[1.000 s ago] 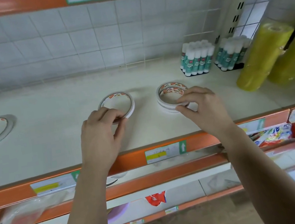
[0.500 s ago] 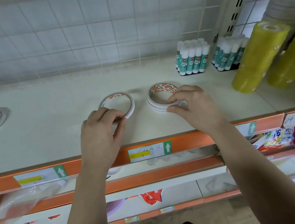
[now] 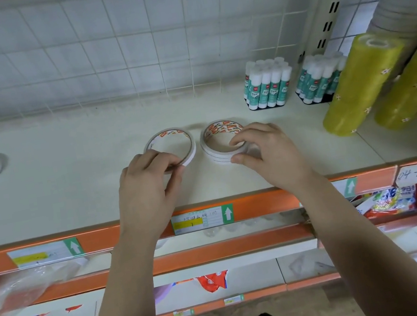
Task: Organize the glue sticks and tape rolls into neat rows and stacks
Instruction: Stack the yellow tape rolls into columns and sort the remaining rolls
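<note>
Two pinches: your left hand [image 3: 146, 187] holds the single tape roll [image 3: 168, 133], your right hand [image 3: 270, 155] the tape stack [image 3: 213, 154], which may slide apart if pushed unevenly.

A white tag [image 3: 410, 173] on the shelf edge [image 3: 264, 202] carries a handwritten "04-2". The price labels [image 3: 202, 219] on this edge each show a white up arrow on green; their writing is too faint to read. Print on the tape rolls [image 3: 222, 129] and glue sticks [image 3: 267, 90] is blurred
</note>
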Motion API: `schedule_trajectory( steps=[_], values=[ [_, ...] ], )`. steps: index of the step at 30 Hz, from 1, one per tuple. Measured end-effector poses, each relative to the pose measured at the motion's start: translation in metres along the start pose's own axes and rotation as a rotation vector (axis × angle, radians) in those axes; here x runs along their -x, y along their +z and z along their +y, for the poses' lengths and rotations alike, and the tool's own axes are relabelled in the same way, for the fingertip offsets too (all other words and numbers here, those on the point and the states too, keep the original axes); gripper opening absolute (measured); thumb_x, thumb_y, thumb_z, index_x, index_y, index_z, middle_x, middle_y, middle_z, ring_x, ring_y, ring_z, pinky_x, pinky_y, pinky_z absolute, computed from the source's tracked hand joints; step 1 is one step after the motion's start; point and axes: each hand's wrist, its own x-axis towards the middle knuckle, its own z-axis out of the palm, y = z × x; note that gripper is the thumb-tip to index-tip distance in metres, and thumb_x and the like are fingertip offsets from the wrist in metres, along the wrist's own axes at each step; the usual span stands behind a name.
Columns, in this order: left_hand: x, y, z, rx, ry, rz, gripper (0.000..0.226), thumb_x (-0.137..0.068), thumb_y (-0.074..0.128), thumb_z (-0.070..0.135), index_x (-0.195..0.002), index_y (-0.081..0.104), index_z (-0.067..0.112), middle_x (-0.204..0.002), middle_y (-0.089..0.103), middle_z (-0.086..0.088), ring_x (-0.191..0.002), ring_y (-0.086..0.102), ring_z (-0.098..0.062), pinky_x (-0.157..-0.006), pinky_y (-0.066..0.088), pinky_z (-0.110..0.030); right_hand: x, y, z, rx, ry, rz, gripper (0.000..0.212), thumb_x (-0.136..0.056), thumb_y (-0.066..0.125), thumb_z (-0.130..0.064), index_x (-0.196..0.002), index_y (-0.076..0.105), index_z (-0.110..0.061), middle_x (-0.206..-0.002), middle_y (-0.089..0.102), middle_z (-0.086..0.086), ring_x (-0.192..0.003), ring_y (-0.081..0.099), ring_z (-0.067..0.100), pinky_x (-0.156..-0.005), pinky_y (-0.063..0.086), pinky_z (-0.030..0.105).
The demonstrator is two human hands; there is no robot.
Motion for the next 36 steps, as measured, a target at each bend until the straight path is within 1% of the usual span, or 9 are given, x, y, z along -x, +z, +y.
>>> schedule_trajectory(
  steps=[3, 9, 12, 14, 19, 21, 25, 31, 36],
  values=[
    [-0.008, 0.008, 0.01, 0.027, 0.032, -0.011, 0.021, -0.089, 0.055, 0.029, -0.091, 0.068, 0.013, -0.086, 0.065, 0.0, -0.08, 0.06, -0.028, -0.071, 0.05, -0.047, 0.006, -0.015, 0.009, -0.027, -0.025, 0.054, 0.026, -0.083, 0.075, -0.024, -0.108, 0.071, -0.018, -0.109, 0.067, -0.002, -0.102, 0.06, 0.024, -0.094, 0.045, 0.032],
    [-0.034, 0.031, 0.038, 0.123, 0.103, -0.092, 0.026, -0.089, 0.053, 0.033, -0.093, 0.07, 0.014, -0.088, 0.065, 0.001, -0.084, 0.06, -0.027, -0.072, 0.051, -0.046, 0.017, -0.036, 0.029, 0.021, 0.049, 0.122, 0.013, -0.087, 0.069, -0.011, -0.1, 0.072, -0.011, -0.102, 0.068, 0.003, -0.095, 0.063, 0.02, -0.083, 0.042, 0.02],
    [-0.043, 0.044, 0.047, 0.127, 0.138, -0.128, 0.02, -0.087, 0.058, 0.029, -0.092, 0.07, 0.013, -0.088, 0.065, 0.0, -0.083, 0.059, -0.027, -0.071, 0.051, -0.046, 0.021, -0.039, 0.035, 0.034, 0.119, 0.122, 0.01, -0.088, 0.067, -0.011, -0.096, 0.074, -0.012, -0.098, 0.068, 0.003, -0.09, 0.063, 0.018, -0.08, 0.045, 0.024],
    [-0.046, 0.052, 0.051, 0.123, 0.15, -0.154, 0.014, -0.084, 0.063, 0.023, -0.09, 0.07, 0.012, -0.089, 0.066, -0.001, -0.084, 0.06, -0.029, -0.071, 0.052, -0.046, 0.022, -0.039, 0.037, 0.036, 0.159, 0.131, 0.01, -0.087, 0.066, -0.012, -0.094, 0.074, -0.012, -0.095, 0.069, 0.002, -0.086, 0.062, 0.016, -0.077, 0.042, 0.021],
    [-0.045, 0.06, 0.051, 0.123, 0.159, -0.194, 0.007, -0.082, 0.072, 0.013, -0.088, 0.07, 0.011, -0.089, 0.067, -0.002, -0.086, 0.059, -0.027, -0.074, 0.051, -0.038, 0.023, -0.035, 0.038, 0.037, 0.143, 0.16, 0.007, -0.085, 0.067, -0.009, -0.088, 0.074, -0.011, -0.083, 0.065, -0.002, -0.077, 0.056, 0.013, -0.071, 0.042, 0.022],
    [-0.044, 0.06, 0.05, 0.127, 0.157, -0.187, 0.007, -0.083, 0.071, 0.015, -0.089, 0.07, 0.011, -0.089, 0.067, -0.001, -0.087, 0.058, -0.025, -0.075, 0.047, -0.031, 0.023, -0.035, 0.039, 0.038, 0.145, 0.157, 0.007, -0.085, 0.067, -0.008, -0.087, 0.073, -0.011, -0.081, 0.064, -0.001, -0.075, 0.054, 0.013, -0.069, 0.037, 0.02],
    [-0.043, 0.058, 0.049, 0.12, 0.151, -0.211, 0.015, -0.083, 0.066, 0.025, -0.089, 0.07, 0.012, -0.089, 0.067, 0.001, -0.088, 0.057, -0.022, -0.075, 0.041, -0.026, 0.023, -0.034, 0.04, 0.029, 0.146, 0.155, 0.007, -0.085, 0.067, -0.008, -0.086, 0.073, -0.011, -0.081, 0.067, 0.003, -0.077, 0.058, 0.018, -0.071, 0.041, 0.025],
    [-0.046, 0.058, 0.049, 0.045, 0.2, -0.249, 0.014, -0.075, 0.078, 0.012, -0.087, 0.072, 0.009, -0.084, 0.07, -0.004, -0.087, 0.059, -0.033, -0.075, 0.052, -0.042, 0.023, -0.034, 0.039, 0.031, 0.155, 0.155, 0.008, -0.086, 0.067, -0.009, -0.088, 0.074, -0.011, -0.084, 0.069, 0.004, -0.082, 0.06, 0.02, -0.075, 0.047, 0.028],
    [-0.047, 0.053, 0.047, 0.052, 0.161, -0.216, 0.017, -0.072, 0.08, 0.006, -0.087, 0.073, 0.007, -0.084, 0.07, -0.005, -0.088, 0.06, -0.032, -0.08, 0.037, -0.023, 0.023, -0.034, 0.038, 0.031, 0.153, 0.154, 0.008, -0.086, 0.066, -0.009, -0.088, 0.074, -0.011, -0.084, 0.069, 0.004, -0.082, 0.061, 0.02, -0.077, 0.049, 0.032]
  ],
)
